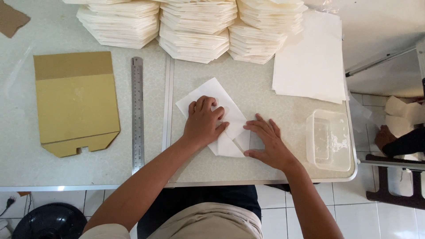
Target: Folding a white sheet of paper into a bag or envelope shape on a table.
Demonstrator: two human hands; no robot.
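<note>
Head camera looking straight down, and the white paper sheet (221,116) sits pretty much in the middle of the table (274,93), angled diagonally and partly folded over at its near right end. The left hand (204,121) is pressed down on top of it, fingers curled a bit and knuckles up, not really gripping anything, just holding it flat. The right hand (268,140) is open and flat, fingers spread, touching the near right edge of the folded part with the palm on the tabletop. Just to the right of that hand there's a clear plastic container (330,139) near the table's corner. Farther back on the right lies a stack of flat white sheets (312,62), and along the far edge are several piles of folded white paper pieces (195,26). Off to the left you've got a steel ruler (137,113) lying lengthwise, and further left a brown cardboard template (76,102) with a notch on its near edge.
</note>
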